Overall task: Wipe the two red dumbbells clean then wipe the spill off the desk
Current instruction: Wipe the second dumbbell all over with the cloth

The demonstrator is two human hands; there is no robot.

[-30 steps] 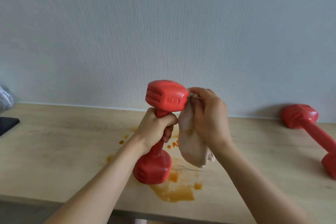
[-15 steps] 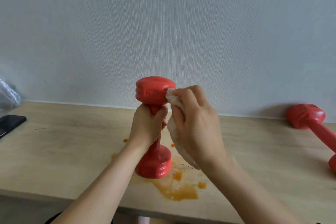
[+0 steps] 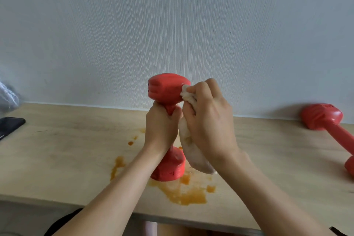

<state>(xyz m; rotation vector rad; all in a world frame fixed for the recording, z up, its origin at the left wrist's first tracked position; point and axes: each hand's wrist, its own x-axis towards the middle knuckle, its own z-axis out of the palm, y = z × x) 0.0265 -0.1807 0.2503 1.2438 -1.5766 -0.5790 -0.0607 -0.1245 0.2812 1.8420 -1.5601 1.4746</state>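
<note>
Dumbbell [image 3: 168,90] had rotated upright over the spill [image 3: 183,193]; left hand [image 3: 161,128] gripped its handle, right hand [image 3: 208,120] pinched the cloth [image 3: 193,151] against the top head. Risk: hanging cloth dragging through the spill, re-soiling it. Second dumbbell [image 3: 329,120] lay far right of the spill.

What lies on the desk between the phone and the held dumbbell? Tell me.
In the head view, bare wood, then small orange spill drops near the dumbbell; nothing else beyond the phone.

head view | faces forward-down | close over desk [image 3: 57,159] edge
</note>
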